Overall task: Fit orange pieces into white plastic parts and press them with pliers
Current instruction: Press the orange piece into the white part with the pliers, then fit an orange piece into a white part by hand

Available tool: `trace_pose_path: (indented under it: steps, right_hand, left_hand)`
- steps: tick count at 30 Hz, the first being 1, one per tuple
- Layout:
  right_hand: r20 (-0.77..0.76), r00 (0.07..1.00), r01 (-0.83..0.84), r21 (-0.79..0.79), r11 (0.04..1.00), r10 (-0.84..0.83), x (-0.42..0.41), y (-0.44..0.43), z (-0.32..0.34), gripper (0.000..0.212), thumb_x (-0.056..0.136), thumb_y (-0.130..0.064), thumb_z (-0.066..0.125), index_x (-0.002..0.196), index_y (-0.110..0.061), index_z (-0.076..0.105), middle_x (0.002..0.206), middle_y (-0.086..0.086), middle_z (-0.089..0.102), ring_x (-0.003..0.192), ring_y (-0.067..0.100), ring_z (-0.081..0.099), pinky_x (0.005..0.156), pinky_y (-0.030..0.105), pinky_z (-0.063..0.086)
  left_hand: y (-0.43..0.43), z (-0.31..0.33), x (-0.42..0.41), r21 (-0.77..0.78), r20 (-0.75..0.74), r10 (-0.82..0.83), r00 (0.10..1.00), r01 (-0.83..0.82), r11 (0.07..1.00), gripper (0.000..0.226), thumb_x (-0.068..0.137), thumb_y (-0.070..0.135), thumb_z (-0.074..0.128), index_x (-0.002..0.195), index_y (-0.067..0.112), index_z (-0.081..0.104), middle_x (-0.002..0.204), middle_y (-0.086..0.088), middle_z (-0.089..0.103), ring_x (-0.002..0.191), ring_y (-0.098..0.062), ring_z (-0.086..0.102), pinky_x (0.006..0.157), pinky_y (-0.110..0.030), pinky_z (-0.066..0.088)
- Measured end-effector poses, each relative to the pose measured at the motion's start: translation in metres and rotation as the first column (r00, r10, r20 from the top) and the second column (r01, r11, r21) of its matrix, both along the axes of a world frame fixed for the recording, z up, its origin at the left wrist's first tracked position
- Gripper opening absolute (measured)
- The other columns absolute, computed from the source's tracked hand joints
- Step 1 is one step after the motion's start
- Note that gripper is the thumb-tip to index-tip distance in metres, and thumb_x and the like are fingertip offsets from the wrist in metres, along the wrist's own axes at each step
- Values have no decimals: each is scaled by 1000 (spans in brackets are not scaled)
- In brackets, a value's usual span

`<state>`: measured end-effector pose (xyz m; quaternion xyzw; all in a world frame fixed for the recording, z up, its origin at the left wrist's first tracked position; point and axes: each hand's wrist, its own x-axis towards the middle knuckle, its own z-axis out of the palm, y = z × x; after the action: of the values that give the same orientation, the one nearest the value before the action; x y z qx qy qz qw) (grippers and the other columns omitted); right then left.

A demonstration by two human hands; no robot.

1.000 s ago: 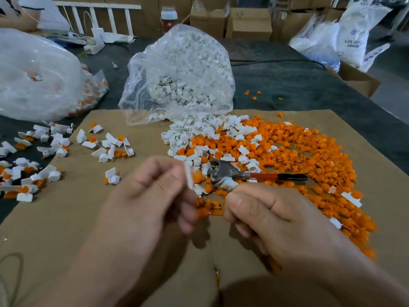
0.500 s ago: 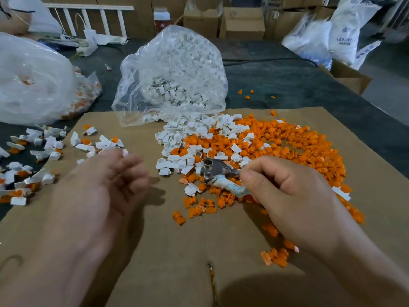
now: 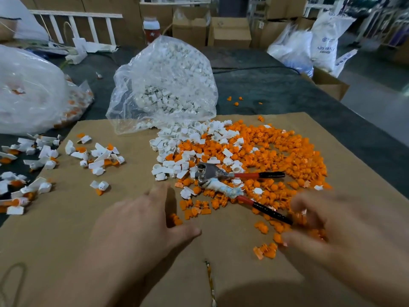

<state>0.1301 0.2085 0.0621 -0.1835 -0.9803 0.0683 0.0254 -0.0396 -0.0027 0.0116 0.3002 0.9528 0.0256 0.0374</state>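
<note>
Left hand (image 3: 141, 222) is open and flat over the brown cardboard sheet (image 3: 66, 218). The fingers are straight and close together, the thumb sticks out to the right, and it's holding nothing. There's a little orange piece right by the thumb web.

Right hand (image 3: 332, 235) is super blurry. It's down over the near edge of the orange pieces (image 3: 276, 156), and thumb and fingers look apart, but honestly I can't tell if it's pinching one or just hovering.

The pliers (image 3: 221, 175) are lying on the cardboard between the piles with neither hand on them. Metal head points left and the red-and-black handles are splayed out to the right. The near handle has some white wrap on it, and its black tip ends just beside the right hand's fingers.

The white plastic parts (image 3: 183, 147) are heaped just behind the plier head, spilling out of a clear bag (image 3: 168, 85) that's stuffed with more of them. The orange stuff is spread wide across the right side of the cardboard.

Off to the left is a scatter of white-and-orange pieces (image 3: 99, 156). Behind those, a second big clear bag (image 3: 28, 89) sits on the dark table cover (image 3: 276, 89).
</note>
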Motion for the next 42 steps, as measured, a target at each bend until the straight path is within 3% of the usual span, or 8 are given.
trace_pose_path:
  steps: [7,12,16,20,23,27,32,42]
  right_hand:
    - [131,972,199,-8,980,-196,15,-9,-22,90,56,-95,25,126,-47,-4,124,-14,16,115,8,46,74,18,33]
    - [81,988,133,-29,991,-131,13,-16,-28,73,70,-88,23,128,-47,8,112,-17,15,98,3,40,75,16,34]
    - [111,991,64,51,997,-69,13,-28,-33,76,61,-90,5,126,-51,10,110,-19,9,93,1,38,68,12,33]
    - [59,998,-10,15,1000,10,5,-38,-36,50,81,-75,40,119,-43,37,110,-14,21,86,4,43,64,13,39]
    - [-112,991,-68,9,998,68,-2,-45,-35,27,75,-41,77,89,-26,59,92,-4,44,58,9,48,38,20,43]
    - [-97,979,-172,78,982,180,-13,-45,-44,16,89,-36,50,85,-28,37,91,-8,32,66,12,40,40,24,40]
    - [-77,977,-185,171,968,200,-27,-36,-44,34,73,-15,78,84,-23,46,90,-4,38,69,11,34,42,21,33]
    - [-146,962,-222,79,972,231,-10,-38,-47,30,72,-8,78,80,-20,51,88,-6,43,75,14,46,50,26,48]
  left_hand:
    - [6,-5,3,33,-172,-38,984,45,998,104,49,98,5,130,41,36,87,13,59,87,-14,64,57,-28,40]
    - [9,-12,4,98,-184,-166,969,186,978,92,61,90,-2,130,44,39,103,16,62,93,-9,61,63,-25,44]
    - [6,-14,5,166,-179,-207,962,237,957,91,65,83,-7,138,49,35,112,19,61,99,-10,61,66,-26,41]
    - [7,-12,6,191,-163,-216,963,245,951,86,66,83,-4,134,50,38,100,22,56,91,-9,59,60,-25,34]
    - [9,-11,9,180,-169,-215,962,244,953,86,65,84,-4,137,51,30,95,20,48,89,-10,58,59,-25,34]
    - [15,-12,11,151,-176,-226,958,253,956,69,77,78,11,134,49,37,113,21,60,88,-7,56,61,-22,36]
    - [20,-9,15,171,-137,-221,966,242,955,53,85,69,17,120,45,49,114,21,56,89,-5,53,67,-21,40]
    - [18,-8,14,284,-86,-231,969,246,927,35,88,59,32,107,42,55,102,21,49,81,-4,50,63,-15,33]
